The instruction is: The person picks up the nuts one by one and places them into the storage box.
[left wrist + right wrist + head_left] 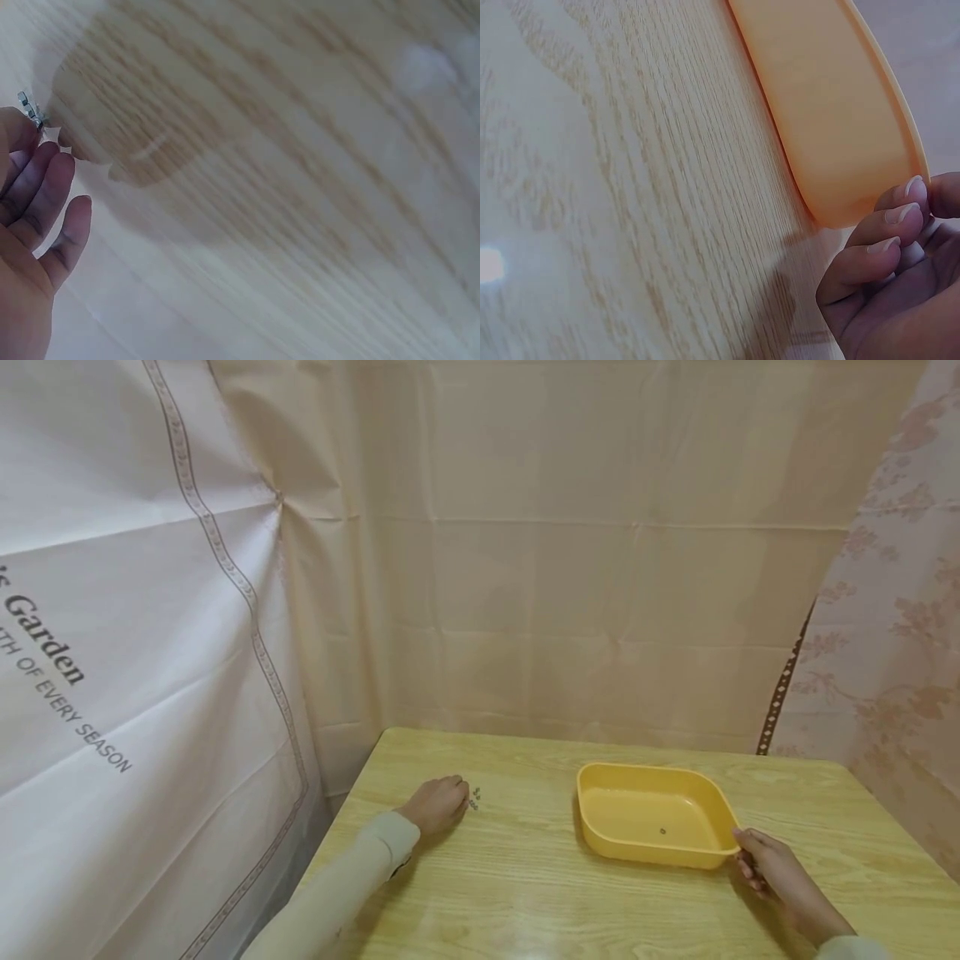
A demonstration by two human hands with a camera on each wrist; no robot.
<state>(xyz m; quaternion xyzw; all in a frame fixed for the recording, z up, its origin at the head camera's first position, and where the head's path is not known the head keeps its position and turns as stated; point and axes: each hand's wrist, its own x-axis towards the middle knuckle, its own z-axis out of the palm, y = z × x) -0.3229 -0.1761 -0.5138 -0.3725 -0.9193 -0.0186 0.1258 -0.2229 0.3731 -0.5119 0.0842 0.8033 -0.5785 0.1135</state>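
Head view: the left hand (437, 804) rests low at the left side of the table (510, 877), its fingertips right beside a small cluster of nut-like pieces (474, 804). To the right sits a yellow plastic tray (637, 820), with a single piece (662, 832) of the same kind lying on its floor. The right hand (776, 872) holds the tray's near right corner.

From the left wrist, the fingers (54, 187) are bent, the outermost standing a little apart, the others close together at the pieces; whether one is pinched there I cannot tell. From the right wrist, the fingers (866, 266) are curled, the thumb and forefinger pinching the rim.

The pieces look hard, very light and easily scattered; fingertips on opposite edges of one piece should serve best. The tray looks light and fairly stiff, smooth enough to slide when nudged, and its rim is the natural hold.

The tray lies mouth up, seemingly flat on the table, its long axis running left to right, roughly along the table's far edge. The pieces are too small to show which way each points.
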